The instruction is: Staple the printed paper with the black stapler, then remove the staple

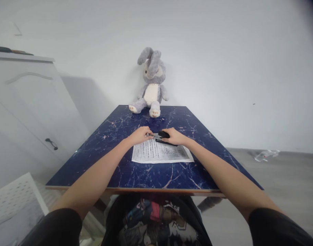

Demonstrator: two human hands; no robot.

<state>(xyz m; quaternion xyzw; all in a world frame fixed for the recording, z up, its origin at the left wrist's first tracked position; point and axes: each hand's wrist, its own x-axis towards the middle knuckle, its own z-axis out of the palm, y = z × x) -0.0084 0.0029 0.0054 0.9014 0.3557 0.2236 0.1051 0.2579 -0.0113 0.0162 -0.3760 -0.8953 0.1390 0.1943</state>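
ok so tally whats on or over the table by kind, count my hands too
toy rabbit: 1
stapler: 1
printed paper: 1 sheet showing
left hand plus right hand: 2 hands
total: 5
Any small bits by the left hand are too small to tell, so not counted.

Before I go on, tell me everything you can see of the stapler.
The stapler has a rounded black top, a silvery, metallic-looking middle and a dark base. It lies roughly crosswise over the far part of the printed sheet. The right hand grips it; the left hand has its fingers at the silvery end. Any staples inside are too small to tell.
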